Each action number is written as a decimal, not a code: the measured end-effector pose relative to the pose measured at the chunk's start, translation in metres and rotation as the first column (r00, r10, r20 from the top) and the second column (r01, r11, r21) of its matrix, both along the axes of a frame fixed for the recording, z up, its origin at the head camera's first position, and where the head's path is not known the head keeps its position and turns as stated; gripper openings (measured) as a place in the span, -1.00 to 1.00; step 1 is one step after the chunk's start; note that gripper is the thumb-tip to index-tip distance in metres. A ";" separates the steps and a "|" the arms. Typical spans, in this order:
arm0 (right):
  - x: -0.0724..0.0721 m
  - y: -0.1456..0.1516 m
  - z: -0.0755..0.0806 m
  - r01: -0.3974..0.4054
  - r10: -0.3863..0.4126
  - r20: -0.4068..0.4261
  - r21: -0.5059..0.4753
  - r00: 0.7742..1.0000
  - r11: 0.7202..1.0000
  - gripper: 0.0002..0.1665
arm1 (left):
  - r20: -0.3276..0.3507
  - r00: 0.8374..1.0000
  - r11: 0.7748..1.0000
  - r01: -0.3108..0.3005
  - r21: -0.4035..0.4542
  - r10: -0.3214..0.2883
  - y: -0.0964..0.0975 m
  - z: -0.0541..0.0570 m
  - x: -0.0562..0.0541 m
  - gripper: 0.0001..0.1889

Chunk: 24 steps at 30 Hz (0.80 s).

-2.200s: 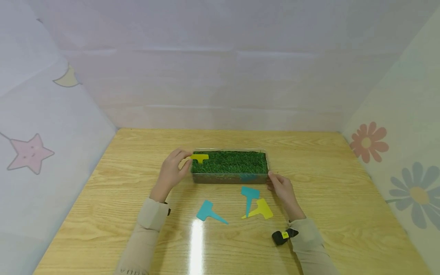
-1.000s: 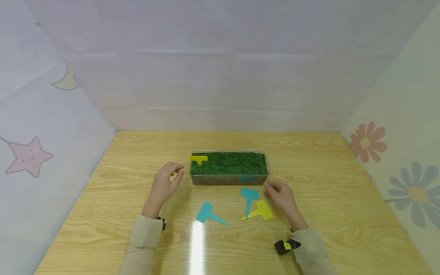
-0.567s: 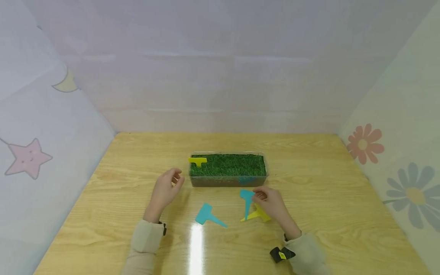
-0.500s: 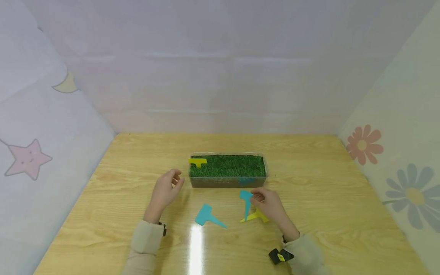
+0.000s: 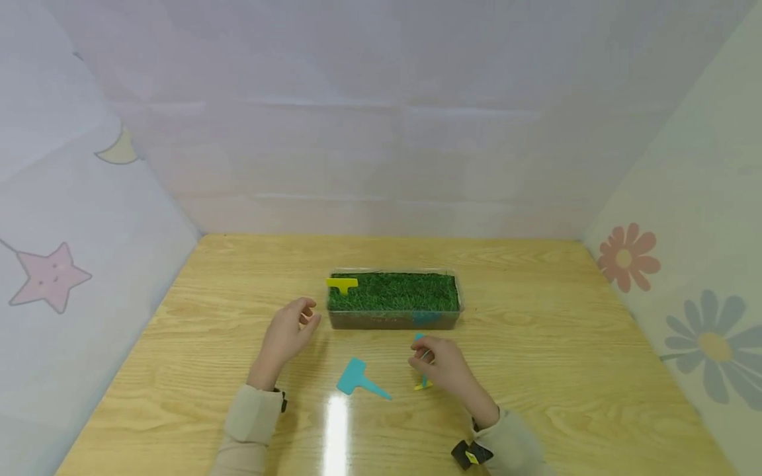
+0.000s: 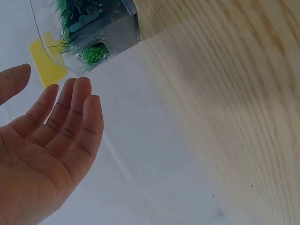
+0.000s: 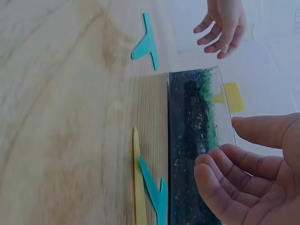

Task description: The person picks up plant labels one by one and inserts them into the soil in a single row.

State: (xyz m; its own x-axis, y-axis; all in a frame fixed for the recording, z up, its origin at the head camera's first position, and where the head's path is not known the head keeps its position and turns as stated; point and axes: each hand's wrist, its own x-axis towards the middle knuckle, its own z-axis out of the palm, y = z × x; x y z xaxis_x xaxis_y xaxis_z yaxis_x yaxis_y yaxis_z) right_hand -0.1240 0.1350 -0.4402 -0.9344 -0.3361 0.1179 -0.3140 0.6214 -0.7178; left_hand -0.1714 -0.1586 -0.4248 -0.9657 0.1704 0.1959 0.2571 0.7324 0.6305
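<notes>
A clear plastic box [image 5: 369, 322] of dark soil with artificial grass [image 5: 405, 291] on top sits mid-table. A yellow T-shaped plant label [image 5: 342, 283] stands in the grass at its left end. My left hand [image 5: 284, 336] hovers beside that end, fingers loosely bent, holding nothing. In front of the box, my right hand [image 5: 445, 365] is over a blue plant label [image 7: 154, 192] and a yellow plant label [image 7: 138, 187] that overlap each other, mostly hidden by it in the head view. The right wrist view shows its fingers loosely curved around nothing. Another blue plant label [image 5: 352, 375] lies further left.
The wooden table [image 5: 583, 344] is bounded by pale fabric walls, with a pink star [image 5: 52, 276] printed on the left and flowers [image 5: 714, 345] on the right. A black wrist strap piece [image 5: 467, 455] hangs by the right sleeve.
My left hand has let go of the yellow plant label standing in the grass and drawn back. My right hand has left the box's right corner and moved left over the overlapping plant labels.
</notes>
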 end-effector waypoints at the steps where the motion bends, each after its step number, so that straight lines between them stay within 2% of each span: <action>1: 0.001 -0.002 0.000 -0.007 0.007 -0.001 0.000 1.000 1.000 -0.76 | 0.000 1.000 1.000 0.005 -0.005 -0.005 0.000 0.000 0.000 -0.71; 6: 0.003 -0.009 -0.001 -0.035 0.035 -0.019 0.020 0.999 0.999 -0.77 | -0.011 1.000 1.000 0.017 -0.012 -0.017 0.001 -0.002 -0.001 -0.71; 12: 0.002 -0.018 -0.005 -0.061 0.065 -0.041 0.090 0.997 0.994 -0.81 | -0.011 1.000 0.999 0.027 -0.020 -0.027 0.001 -0.005 -0.003 -0.71; 21: 0.003 -0.028 -0.010 -0.096 0.094 0.017 0.127 0.995 0.987 -0.79 | -0.004 1.000 1.000 0.015 -0.005 -0.015 0.001 -0.004 0.000 -0.71; 24: 0.003 -0.030 -0.011 -0.099 0.097 0.024 0.147 0.995 0.984 -0.91 | -0.002 1.000 1.000 0.014 0.002 -0.014 0.001 -0.002 0.001 -0.70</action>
